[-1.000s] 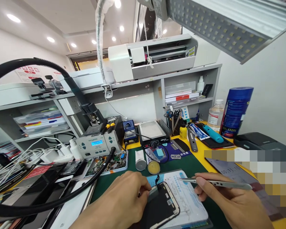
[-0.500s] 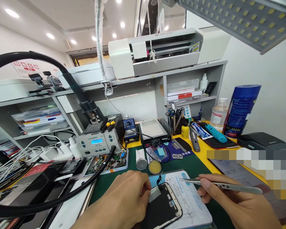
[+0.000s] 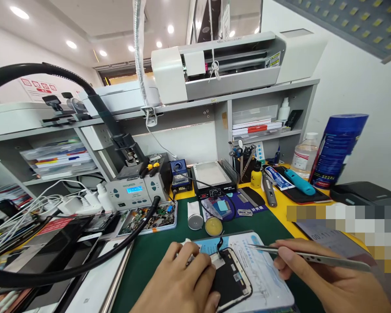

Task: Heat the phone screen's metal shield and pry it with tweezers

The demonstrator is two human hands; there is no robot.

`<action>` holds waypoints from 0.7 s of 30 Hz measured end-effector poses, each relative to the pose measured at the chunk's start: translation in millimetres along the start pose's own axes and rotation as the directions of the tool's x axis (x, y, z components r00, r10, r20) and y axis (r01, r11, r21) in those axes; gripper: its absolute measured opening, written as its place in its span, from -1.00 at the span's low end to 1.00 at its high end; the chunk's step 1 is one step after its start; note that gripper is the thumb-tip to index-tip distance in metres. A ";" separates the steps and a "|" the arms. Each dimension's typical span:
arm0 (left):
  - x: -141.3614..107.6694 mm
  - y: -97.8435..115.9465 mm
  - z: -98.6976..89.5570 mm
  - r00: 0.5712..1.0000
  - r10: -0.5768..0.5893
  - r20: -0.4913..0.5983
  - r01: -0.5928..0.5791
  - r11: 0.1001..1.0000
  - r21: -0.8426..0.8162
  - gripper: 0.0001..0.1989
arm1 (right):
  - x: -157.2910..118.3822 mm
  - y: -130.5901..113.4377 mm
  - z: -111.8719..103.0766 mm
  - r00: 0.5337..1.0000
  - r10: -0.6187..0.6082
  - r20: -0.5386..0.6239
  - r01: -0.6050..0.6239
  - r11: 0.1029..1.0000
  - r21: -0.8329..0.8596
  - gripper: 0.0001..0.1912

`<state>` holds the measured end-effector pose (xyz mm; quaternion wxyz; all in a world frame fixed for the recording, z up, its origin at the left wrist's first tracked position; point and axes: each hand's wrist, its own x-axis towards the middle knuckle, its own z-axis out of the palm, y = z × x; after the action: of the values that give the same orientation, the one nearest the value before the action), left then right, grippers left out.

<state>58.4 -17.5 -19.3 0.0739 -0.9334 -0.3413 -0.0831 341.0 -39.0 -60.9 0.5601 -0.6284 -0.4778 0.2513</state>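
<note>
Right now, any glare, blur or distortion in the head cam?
Head view, top: ceiling lights burn out to white. Head view, right: blue canister looks stretched, likely wide-angle distortion. Head view, lower right: pixelation partly hides the timer screen. Head view, bottom: tweezers look fairly sharp; fine print on the white sheet is unreadable.

A green mat point(image 3: 143, 265) lies on the yellow workbench point(image 3: 281, 213). It bears a printed pad point(image 3: 270, 278) and a round tub point(image 3: 213, 226).

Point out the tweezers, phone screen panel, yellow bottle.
Tweezers point(image 3: 326, 259): head view, on the metal shank.
Phone screen panel point(image 3: 227, 281): head view, on its black face.
Yellow bottle point(image 3: 256, 179): head view, on the body below the cap.
</note>
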 end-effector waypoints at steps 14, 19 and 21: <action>-14.8 -6.5 12.1 0.997 0.072 -0.004 -0.072 0.997 0.037 -0.45 | 5.2 -24.4 17.3 0.958 -0.197 0.208 0.228 0.964 -0.136 -0.79; -19.3 -10.8 37.6 0.992 0.086 -0.097 -0.082 0.996 0.037 -0.45 | 14.1 -27.4 21.9 0.924 -0.168 0.344 0.225 0.965 -0.132 -0.73; -21.9 -10.8 44.3 0.984 0.079 -0.161 -0.069 0.995 0.068 -0.57 | 17.0 -28.2 23.1 0.912 -0.146 0.385 0.215 0.966 -0.144 -0.69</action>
<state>39.5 -14.5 -66.1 0.1336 -0.9327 -0.3016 -0.1456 319.5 -15.7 -36.3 0.4204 -0.5713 -0.6522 0.2673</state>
